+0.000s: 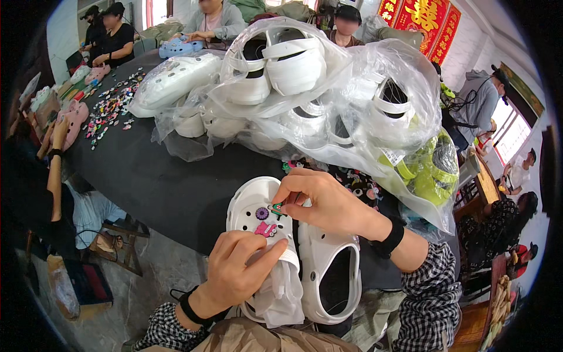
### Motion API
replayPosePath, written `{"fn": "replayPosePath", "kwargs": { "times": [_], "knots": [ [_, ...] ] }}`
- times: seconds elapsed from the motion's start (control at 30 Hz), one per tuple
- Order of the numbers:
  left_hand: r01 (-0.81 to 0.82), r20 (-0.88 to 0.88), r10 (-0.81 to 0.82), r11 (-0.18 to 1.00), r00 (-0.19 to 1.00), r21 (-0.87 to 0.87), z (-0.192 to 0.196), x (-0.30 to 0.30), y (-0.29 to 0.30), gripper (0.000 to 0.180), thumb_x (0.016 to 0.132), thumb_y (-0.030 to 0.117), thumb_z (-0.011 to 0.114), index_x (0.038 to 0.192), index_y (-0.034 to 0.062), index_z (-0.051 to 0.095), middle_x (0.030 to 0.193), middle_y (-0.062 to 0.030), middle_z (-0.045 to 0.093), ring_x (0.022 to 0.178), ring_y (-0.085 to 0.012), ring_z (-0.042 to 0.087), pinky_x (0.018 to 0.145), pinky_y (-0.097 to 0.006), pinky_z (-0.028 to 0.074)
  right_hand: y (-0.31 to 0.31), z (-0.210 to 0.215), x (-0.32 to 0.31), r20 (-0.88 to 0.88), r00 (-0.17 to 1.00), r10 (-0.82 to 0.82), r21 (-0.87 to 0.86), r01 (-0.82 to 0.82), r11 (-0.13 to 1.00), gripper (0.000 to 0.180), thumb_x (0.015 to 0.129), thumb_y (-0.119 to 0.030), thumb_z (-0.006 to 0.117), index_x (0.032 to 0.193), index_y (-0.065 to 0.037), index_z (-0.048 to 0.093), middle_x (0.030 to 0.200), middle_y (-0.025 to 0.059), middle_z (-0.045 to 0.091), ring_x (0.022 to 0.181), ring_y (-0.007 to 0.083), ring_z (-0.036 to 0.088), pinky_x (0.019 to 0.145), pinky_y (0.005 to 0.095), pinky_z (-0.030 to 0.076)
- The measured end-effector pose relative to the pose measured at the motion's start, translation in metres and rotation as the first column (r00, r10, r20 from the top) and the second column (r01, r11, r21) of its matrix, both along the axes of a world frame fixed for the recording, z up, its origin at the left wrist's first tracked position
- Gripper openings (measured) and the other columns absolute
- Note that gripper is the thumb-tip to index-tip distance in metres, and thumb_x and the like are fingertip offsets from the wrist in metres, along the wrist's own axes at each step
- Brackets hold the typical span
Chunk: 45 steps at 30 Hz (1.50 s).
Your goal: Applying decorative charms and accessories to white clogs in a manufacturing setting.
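A white clog (240, 205) lies before me with its toe pointing away, and crumpled white plastic (280, 299) fills its opening. On its holed upper sit a purple round charm (261, 214) and a pink charm (266, 229). My right hand (322, 202) pinches a small green charm (277, 209) against the upper, right of the purple one. My left hand (234, 273) grips the clog near its opening, with curled fingers partly hidden. Close beside it on the right rests a second white clog (309, 276), with no charms visible on it.
Clear bags of white clogs (293, 64) are piled across the table's middle, with bagged lime-green clogs (434, 167) at right. Loose charms (363, 185) lie beneath the bags, and more charms (114, 105) spread at far left. Other people work around the dark table (158, 188).
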State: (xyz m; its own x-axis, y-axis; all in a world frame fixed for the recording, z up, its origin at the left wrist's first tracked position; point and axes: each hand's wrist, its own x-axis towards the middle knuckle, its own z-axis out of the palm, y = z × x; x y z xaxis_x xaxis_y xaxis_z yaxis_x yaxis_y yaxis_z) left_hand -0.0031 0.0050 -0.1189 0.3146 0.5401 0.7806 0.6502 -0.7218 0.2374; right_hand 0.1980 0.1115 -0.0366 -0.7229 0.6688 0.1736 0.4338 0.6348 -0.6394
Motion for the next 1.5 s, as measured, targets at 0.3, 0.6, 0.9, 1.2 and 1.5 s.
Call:
{"fn": "replayPosePath", "kwargs": {
  "times": [0.3, 0.6, 0.9, 1.2, 1.5],
  "knots": [
    [-0.021, 0.009, 0.021, 1.0, 1.0, -0.023, -0.001, 0.0, 0.001, 0.039, 0.071, 0.006, 0.075, 0.11, 0.0118, 0.078, 0.096, -0.0012, 0.056, 0.091, -0.0206, 0.058, 0.078, -0.035, 0.05, 0.007, -0.01, -0.001, -0.121, 0.991, 0.053, -0.019, -0.056, 0.998, 0.012, 0.086, -0.003, 0.071, 0.097, 0.001, 0.068, 0.089, 0.0117, 0.062, 0.078, 0.0254, 0.066, 0.07, 0.035, 0.052],
    [0.032, 0.024, -0.03, 0.998, 0.999, -0.057, -0.001, 0.002, 0.001, 0.045, 0.068, 0.0, 0.075, 0.112, 0.0103, 0.078, 0.095, -0.0039, 0.056, 0.09, -0.0232, 0.057, 0.077, -0.036, 0.05, 0.005, -0.017, 0.008, -0.114, 0.991, -0.065, -0.243, 0.036, 0.969, 0.01, 0.089, -0.002, 0.071, 0.097, 0.002, 0.068, 0.086, 0.0086, 0.066, 0.078, 0.0154, 0.064, 0.073, 0.0304, 0.052],
    [0.004, -0.008, -0.005, 0.999, 1.0, -0.05, 0.0, 0.004, 0.001, 0.04, 0.071, 0.005, 0.075, 0.111, 0.0102, 0.078, 0.098, -0.0032, 0.057, 0.095, -0.0224, 0.059, 0.081, -0.035, 0.051, 0.008, -0.017, 0.009, -0.129, 0.99, -0.066, -0.236, 0.034, 0.971, 0.014, 0.088, -0.003, 0.071, 0.101, 0.003, 0.069, 0.087, 0.0094, 0.069, 0.077, 0.0147, 0.063, 0.074, 0.0303, 0.052],
    [-0.023, -0.009, 0.022, 0.994, 1.0, -0.106, 0.003, 0.009, -0.002, 0.041, 0.071, -0.001, 0.074, 0.111, 0.0071, 0.075, 0.104, -0.007, 0.057, 0.097, -0.0263, 0.058, 0.083, -0.038, 0.051, 0.012, 0.001, 0.003, 0.047, 0.998, 0.049, -0.117, -0.043, 0.992, 0.017, 0.089, -0.008, 0.069, 0.099, 0.006, 0.069, 0.087, 0.0171, 0.072, 0.076, 0.0274, 0.069, 0.072, 0.0362, 0.055],
    [-0.114, -0.063, 0.105, 0.978, 0.993, -0.173, 0.007, 0.012, 0.004, 0.053, 0.074, -0.001, 0.066, 0.127, 0.0031, 0.064, 0.132, -0.0124, 0.057, 0.12, -0.0324, 0.054, 0.102, -0.047, 0.043, 0.016, -0.005, 0.006, 0.039, 0.996, 0.085, -0.11, -0.08, 0.991, 0.017, 0.089, -0.007, 0.067, 0.1, 0.004, 0.07, 0.089, 0.0169, 0.073, 0.081, 0.0268, 0.071, 0.075, 0.0359, 0.055]
  ]
}}
